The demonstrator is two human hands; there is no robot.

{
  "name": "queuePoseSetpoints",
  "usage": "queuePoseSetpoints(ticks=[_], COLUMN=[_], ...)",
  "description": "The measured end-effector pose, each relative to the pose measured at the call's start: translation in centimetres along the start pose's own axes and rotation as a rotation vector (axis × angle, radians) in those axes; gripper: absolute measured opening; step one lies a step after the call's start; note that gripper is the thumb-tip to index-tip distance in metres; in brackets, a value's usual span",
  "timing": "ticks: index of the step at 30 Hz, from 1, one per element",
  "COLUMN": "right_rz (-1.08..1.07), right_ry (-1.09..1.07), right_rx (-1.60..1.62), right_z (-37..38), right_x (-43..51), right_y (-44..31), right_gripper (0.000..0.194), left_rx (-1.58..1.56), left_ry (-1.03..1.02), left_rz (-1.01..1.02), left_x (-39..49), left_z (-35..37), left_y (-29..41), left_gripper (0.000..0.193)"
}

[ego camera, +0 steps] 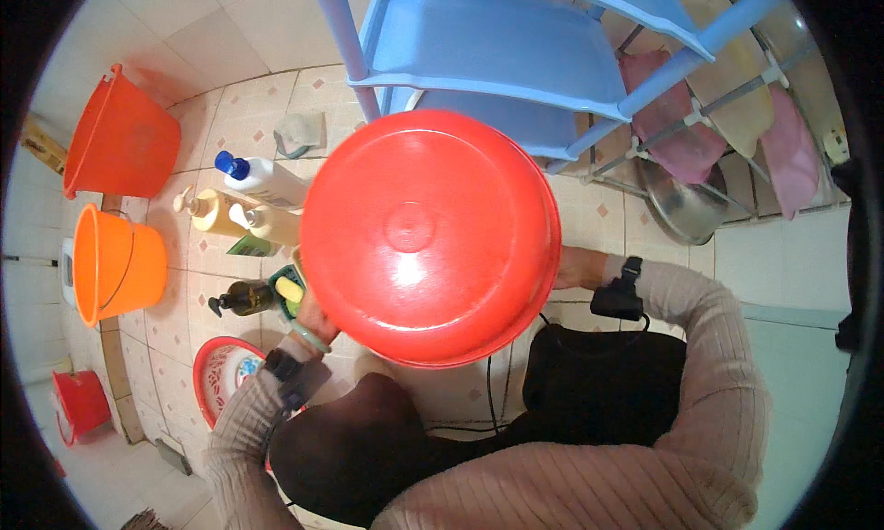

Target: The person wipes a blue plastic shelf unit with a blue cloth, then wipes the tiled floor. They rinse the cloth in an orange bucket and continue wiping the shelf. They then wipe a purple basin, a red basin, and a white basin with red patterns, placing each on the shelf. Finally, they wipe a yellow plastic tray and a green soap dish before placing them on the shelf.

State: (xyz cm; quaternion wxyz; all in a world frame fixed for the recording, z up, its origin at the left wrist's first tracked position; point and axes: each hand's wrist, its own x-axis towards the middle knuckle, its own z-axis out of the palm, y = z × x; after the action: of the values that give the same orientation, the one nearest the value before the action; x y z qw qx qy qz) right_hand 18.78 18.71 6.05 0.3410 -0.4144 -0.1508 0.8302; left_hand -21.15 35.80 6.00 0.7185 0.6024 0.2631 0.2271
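Before me is a red plastic basin (414,178), its round underside turned up towards the camera and a ring moulded at the centre. My left hand (316,319), with a pale green bangle at the wrist, grips its lower left rim. At the right rim is my right hand (580,267), also holding the basin; the fingers of both hands are mostly hidden behind it. Close to my left hand lie a green soap dish (282,276) with a yellow bar of soap (289,290) and a dark pump bottle (247,298).
A blue plastic shelf rack (490,39) stands beyond the basin. Pump bottles (266,182) stand on the tiled floor at left, near an orange bucket (124,260) and a red-orange bucket (128,140). A patterned basin (217,378) sits lower left; a metal basin (690,205) is at right.
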Motion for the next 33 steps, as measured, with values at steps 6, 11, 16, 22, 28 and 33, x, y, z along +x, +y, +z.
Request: queuePoseSetpoints(ticks=[6,11,16,22,28,33], right_rz=[-0.128,-0.365,-0.531,-0.468,-0.49,-0.33], right_ry=[0.214,0.27,0.389,0.192,0.447,0.701], right_rx=[0.18,-0.039,-0.409,0.548,-0.486,-0.245], right_z=[-3.2,-5.6,-7.8,-7.3,-7.7,-9.7], right_x=[-2.5,-2.7,-0.8,0.3,-0.5,1.0], right_y=[1.7,1.6,0.5,-1.9,-2.7,-7.4], right_gripper=[0.051,0.055,0.057,0.048,0.046,0.044], left_rx=[-0.972,-0.897,-0.962,-1.047,-1.057,-0.898], left_ry=[0.196,0.224,0.251,0.193,0.267,0.142], left_rz=[-0.397,-0.393,-0.376,-0.37,-0.401,-0.43], left_x=[8.4,13.1,15.3,17.1,15.5,8.8], left_z=[6.2,7.0,6.4,5.6,5.8,4.4], left_y=[-2.3,-3.6,-5.0,-6.3,-5.3,-3.7], left_gripper=[0.057,0.059,0.058,0.056,0.053,0.05])
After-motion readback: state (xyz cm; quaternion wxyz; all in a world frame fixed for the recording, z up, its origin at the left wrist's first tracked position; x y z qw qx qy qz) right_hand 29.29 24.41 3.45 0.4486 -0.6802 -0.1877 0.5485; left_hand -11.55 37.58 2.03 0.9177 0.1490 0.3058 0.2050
